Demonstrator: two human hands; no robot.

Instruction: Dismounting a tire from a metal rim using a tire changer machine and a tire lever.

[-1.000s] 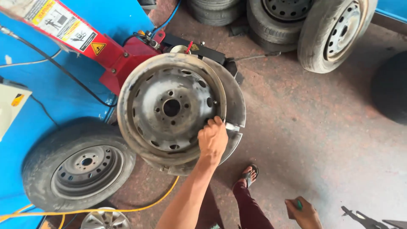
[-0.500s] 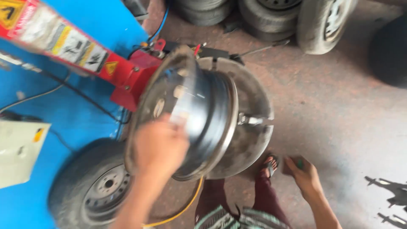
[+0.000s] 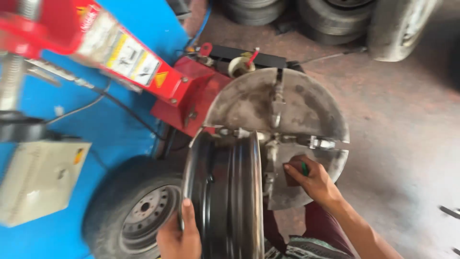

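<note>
The left hand (image 3: pixel 178 236) grips the near edge of a bare steel wheel rim (image 3: pixel 225 192), thumb lying up along the rim's lip, fingers wrapped out of sight behind it. The rim now stands on edge, seen side-on, directly above and to the right of this hand; half a second ago it was tilted against the machine's round plate, and a second ago it lay flat on that plate with its face showing.

The right hand (image 3: pixel 311 180), which hung low beside the person's leg earlier, has come up and now presses on the lower part of the grey round turntable (image 3: pixel 306 110). It holds a small green object (image 3: pixel 304 168) between thumb and fingers; what the object is cannot be told. The rim is just to the left of this hand, standing close against the turntable's edge; whether they touch cannot be told.

Above the right hand, metal clamps (image 3: pixel 275 103) run across the turntable. Beyond that sits the red body of the tyre machine (image 3: pixel 191 96). Left of the left hand, a mounted tyre (image 3: pixel 134 211) leans by a blue wall (image 3: pixel 120 139). Far above, more tyres (image 3: pixel 335 19) are stacked on the floor.
</note>
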